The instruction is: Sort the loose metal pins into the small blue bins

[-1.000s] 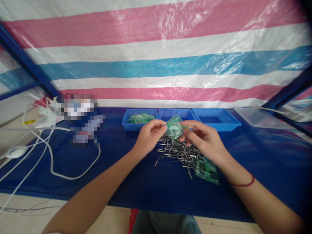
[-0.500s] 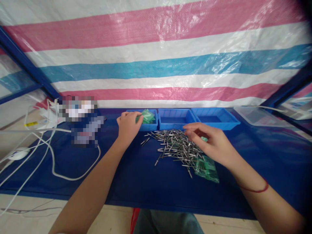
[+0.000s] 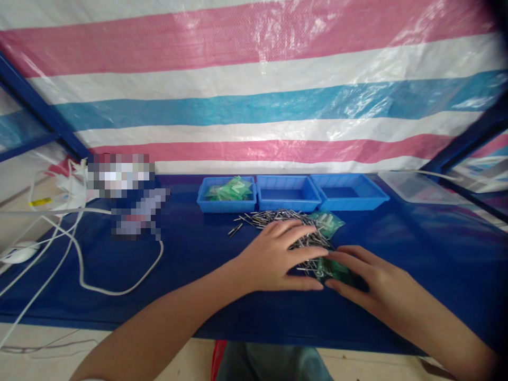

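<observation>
A heap of thin metal rivets point(image 3: 273, 216) lies on the dark blue table. Over its near part spreads my left hand point(image 3: 278, 259), palm down, fingers apart. My right hand point(image 3: 369, 286) is at the heap's right edge, thumb and fingers parted around a green plastic packet point(image 3: 340, 271) that they partly cover. Another green packet point(image 3: 328, 224) rests at the heap's upper right. Behind the heap, the left blue bin point(image 3: 226, 206) contains several green packets point(image 3: 234, 189).
The middle blue bin point(image 3: 288, 203) and right blue bin point(image 3: 353, 203) stand beside the left one. A clear plastic lid point(image 3: 416, 188) lies at the back right. White cables point(image 3: 119, 292) and a white mouse point(image 3: 20, 252) are on the left.
My left hand has moved from the left bin to the rivets and spread its fingers. My right hand has moved down and right, from above the heap to the near packet.
</observation>
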### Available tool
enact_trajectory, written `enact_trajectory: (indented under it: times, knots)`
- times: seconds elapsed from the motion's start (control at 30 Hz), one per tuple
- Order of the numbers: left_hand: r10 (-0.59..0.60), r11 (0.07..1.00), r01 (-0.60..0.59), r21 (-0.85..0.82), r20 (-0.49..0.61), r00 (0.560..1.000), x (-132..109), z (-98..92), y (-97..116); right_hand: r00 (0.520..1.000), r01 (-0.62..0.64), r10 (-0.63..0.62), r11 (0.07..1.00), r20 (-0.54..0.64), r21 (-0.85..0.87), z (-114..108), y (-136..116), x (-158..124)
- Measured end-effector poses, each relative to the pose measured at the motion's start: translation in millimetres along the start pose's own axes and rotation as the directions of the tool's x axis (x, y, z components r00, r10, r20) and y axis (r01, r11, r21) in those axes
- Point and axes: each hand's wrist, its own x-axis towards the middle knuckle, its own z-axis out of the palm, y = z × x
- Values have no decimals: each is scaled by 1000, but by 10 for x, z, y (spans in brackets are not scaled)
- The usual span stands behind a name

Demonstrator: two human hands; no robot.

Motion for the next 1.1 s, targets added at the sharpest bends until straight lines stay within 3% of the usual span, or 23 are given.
enact_trajectory:
  times: [0.2, 0.47, 0.7, 1.1]
  knots:
    - [51, 998, -55, 30, 115, 992, -65, 197, 47, 994, 81, -82, 997, -78, -13, 60, -71, 47]
    - [30, 996, -39, 78, 116, 993, -50, 156, 38, 993, 113, -113, 993, -28, 18, 33, -105, 72]
    - [15, 997, -26, 78, 142, 990, -48, 145, 38, 990, 73, -76, 997, -115, -30, 94, -131, 36]
    - [10, 998, -20, 59, 157, 988, -46, 155, 26, 997, 30, -28, 999, -67, 35, 139, -98, -136]
